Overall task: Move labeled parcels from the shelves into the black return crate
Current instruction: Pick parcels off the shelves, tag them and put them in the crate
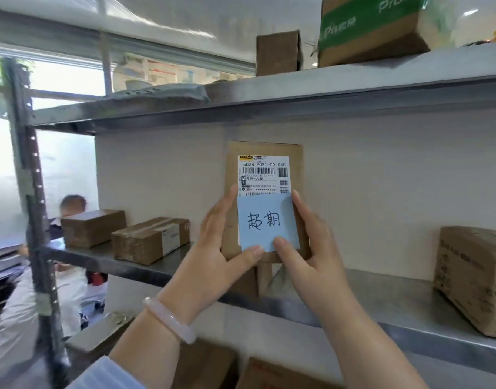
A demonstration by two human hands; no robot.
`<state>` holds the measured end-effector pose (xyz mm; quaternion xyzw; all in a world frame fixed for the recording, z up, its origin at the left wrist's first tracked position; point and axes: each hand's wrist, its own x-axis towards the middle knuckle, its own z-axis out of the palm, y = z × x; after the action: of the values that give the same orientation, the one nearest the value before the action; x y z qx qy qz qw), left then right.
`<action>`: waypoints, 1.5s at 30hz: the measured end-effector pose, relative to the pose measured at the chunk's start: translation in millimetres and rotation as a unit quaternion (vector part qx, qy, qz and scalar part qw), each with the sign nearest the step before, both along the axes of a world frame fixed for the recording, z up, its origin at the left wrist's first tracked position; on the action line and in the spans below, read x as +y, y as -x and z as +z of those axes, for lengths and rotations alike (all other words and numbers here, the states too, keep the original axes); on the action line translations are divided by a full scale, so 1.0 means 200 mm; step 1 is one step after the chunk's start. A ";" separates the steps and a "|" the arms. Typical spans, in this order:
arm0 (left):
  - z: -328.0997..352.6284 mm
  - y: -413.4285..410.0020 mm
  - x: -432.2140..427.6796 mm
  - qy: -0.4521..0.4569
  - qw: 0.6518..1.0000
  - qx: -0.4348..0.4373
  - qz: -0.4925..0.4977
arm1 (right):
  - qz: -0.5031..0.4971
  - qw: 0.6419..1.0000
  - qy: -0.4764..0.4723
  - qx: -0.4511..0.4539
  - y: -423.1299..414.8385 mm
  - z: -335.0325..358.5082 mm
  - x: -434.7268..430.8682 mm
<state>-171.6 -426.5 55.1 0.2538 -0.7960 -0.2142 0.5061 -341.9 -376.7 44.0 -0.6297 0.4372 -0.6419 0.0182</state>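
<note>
A flat brown parcel point(265, 148) stands upright above the middle metal shelf point(381, 301), with a white shipping label point(263, 175) on its face and a light blue handwritten note point(266, 223) below that. My left hand point(221, 242) grips the parcel's left edge, thumb pressing the note's lower corner. My right hand point(311, 248) holds the right edge, thumb also on the note. The black return crate is not in view.
Two taped brown boxes point(94, 227) point(151, 238) lie at the shelf's left end and a larger box point(474, 279) at its right. More boxes point(279, 53) point(373, 29) sit on the upper shelf point(325, 89). A dark upright post point(33, 192) stands left; a person point(71, 204) is beyond it.
</note>
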 end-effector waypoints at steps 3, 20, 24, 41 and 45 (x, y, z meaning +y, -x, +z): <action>-0.06 -0.12 0.09 -0.012 0.996 0.024 0.084 | 0.075 0.996 -0.044 0.035 -0.11 -0.04 -0.03; -0.39 -1.21 1.15 -0.048 0.871 0.109 0.477 | 0.541 0.836 -0.076 0.043 -1.46 -0.32 0.29; -0.46 -1.46 1.55 -0.061 0.811 0.115 0.570 | 0.604 0.787 -0.105 0.064 -1.88 -0.41 0.58; -0.81 -1.88 2.93 -0.069 0.526 0.184 0.827 | 0.838 0.489 -0.168 0.178 -2.91 -0.71 1.87; -0.90 -1.93 3.09 -0.085 0.462 0.197 0.860 | 0.862 0.428 -0.167 0.216 -3.08 -0.80 2.06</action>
<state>214.5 192.0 -125.6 0.8028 -0.0316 0.2189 0.5537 273.1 34.6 -115.6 -0.7818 -0.2443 -0.0504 0.5715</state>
